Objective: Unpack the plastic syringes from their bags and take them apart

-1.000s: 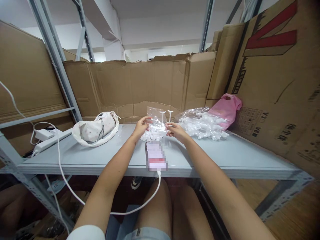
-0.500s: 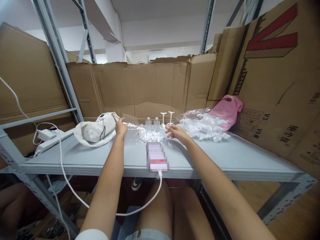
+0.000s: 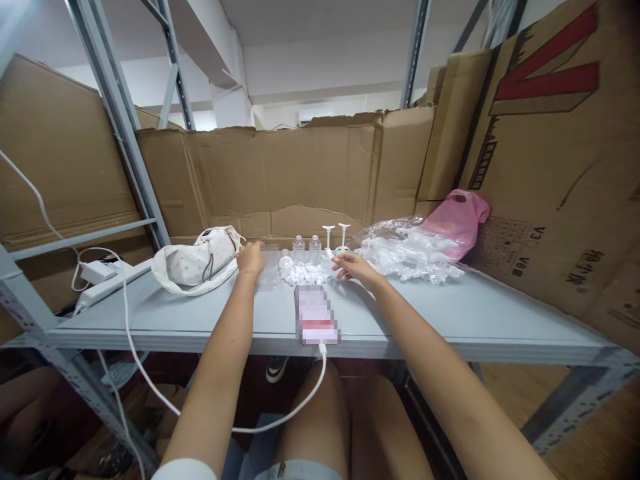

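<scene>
Tabletop (image 3: 490, 313) below both arms (image 3: 233, 347), extended forward. Left hand (image 3: 250, 259) back-up, grip can't tell. Right hand (image 3: 354, 268) loosely open, fingers half-curled. Clear bag (image 3: 270, 267) just right of left hand. Bottles (image 3: 299, 249) between hands. White pieces (image 3: 305, 275) left of right hand.

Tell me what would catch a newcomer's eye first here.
Probably the big cardboard box at the right, with its bold red mark. Then the pink bag, on the table's right side. Between the left hand and right hand, two clear bottles stand behind small white pieces.
</scene>
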The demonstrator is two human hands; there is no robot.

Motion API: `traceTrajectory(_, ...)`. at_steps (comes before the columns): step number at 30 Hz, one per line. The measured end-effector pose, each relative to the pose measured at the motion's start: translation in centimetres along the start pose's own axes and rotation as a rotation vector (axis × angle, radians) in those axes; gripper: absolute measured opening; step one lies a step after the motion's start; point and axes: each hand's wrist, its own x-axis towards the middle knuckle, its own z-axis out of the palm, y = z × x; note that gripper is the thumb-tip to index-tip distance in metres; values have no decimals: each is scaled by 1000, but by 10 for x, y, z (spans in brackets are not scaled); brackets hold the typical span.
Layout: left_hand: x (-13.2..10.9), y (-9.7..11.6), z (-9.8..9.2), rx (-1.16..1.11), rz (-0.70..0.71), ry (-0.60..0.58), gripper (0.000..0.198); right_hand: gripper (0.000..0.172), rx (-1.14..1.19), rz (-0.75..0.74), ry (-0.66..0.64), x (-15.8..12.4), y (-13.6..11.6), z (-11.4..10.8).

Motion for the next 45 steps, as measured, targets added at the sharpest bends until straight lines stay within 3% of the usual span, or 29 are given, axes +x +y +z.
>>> traceTrajectory(3,-7,21,7,-163,243,-105,33,12,-5,4,5,0,0,0)
traceTrajectory(6,-16,37,16,-172,328,-191,43,11,-17,7,9,0,0,0)
traceTrajectory(11,-25,47,32,-85,280,-276,62,12,-29,3,9,0,1,1)
traceTrajectory(16,-25,49,37,-117,194,-286,58,11,-26,2,10,2,3,2)
traceTrajectory(26,-12,48,28,-504,-126,25,38,12,-19,-13,17,5,6,0)
traceTrajectory(31,-4,38,28,-685,-244,97,35,12,-26,-22,35,5,6,-1)
traceTrajectory(41,-7,46,16,-1201,-324,409,33,16,39,-59,64,5,5,-1)
traceTrajectory(45,-14,49,9,-1226,-228,459,23,23,64,-117,142,8,6,-3)
